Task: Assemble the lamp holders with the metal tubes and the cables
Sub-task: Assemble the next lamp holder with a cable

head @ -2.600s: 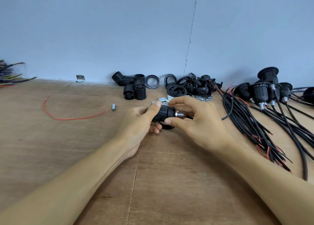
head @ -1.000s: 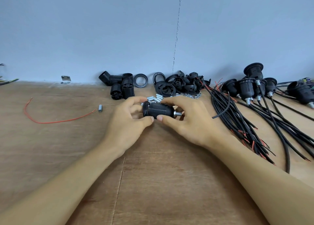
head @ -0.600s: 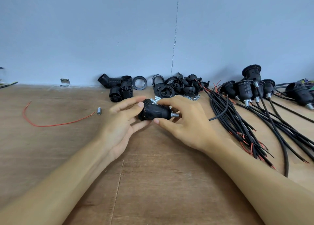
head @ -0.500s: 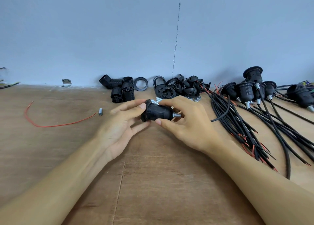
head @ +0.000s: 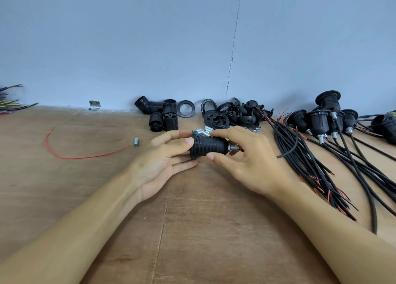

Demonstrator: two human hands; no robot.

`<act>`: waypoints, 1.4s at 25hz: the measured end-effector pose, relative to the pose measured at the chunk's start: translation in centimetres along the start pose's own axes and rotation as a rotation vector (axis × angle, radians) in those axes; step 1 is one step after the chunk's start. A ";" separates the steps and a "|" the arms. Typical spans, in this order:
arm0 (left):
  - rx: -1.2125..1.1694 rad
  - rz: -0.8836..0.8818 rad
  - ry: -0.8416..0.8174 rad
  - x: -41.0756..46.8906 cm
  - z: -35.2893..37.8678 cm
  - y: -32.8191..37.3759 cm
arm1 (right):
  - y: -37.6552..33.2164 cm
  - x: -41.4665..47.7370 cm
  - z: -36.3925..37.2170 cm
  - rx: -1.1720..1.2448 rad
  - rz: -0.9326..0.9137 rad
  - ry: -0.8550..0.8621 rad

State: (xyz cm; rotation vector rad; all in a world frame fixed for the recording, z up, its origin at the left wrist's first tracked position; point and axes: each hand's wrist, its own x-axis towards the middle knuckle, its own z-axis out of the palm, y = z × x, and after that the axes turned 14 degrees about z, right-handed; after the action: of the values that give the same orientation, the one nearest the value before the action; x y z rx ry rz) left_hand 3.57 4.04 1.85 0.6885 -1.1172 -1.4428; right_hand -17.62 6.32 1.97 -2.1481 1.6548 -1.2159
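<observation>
A black ribbed lamp holder lies sideways above the wooden table, with a threaded metal tube sticking out of its right end. My right hand grips the holder's narrow end between thumb and fingers. My left hand lies palm up with straight fingers, and its thumb and forefinger touch the holder's wide rim. Loose silver metal tubes lie just behind the holder. A bundle of black cables with red wire ends lies to the right.
Several assembled holders with cables stand at the back right. Loose black rings and caps and holder bodies line the wall. A red wire and a lone tube lie to the left, with coloured wires at the far left edge.
My left hand has let go of its grip on the holder and opened palm up. My right hand keeps holding the holder at about the same spot.
</observation>
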 end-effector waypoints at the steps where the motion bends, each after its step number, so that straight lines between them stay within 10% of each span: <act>1: -0.003 0.005 -0.008 -0.1 0.0 0.1 | 0.1 0.1 -0.1 -0.013 0.009 -0.022; 35: 0.181 0.082 -0.176 -0.5 -0.1 -0.3 | 0.5 0.6 -0.9 -0.188 0.145 -0.216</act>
State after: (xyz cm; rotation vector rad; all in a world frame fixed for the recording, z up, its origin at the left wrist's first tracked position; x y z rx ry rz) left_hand 3.67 4.51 1.45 0.6425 -1.4098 -1.3631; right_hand -18.54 5.87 2.60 -2.1300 1.8527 -0.7863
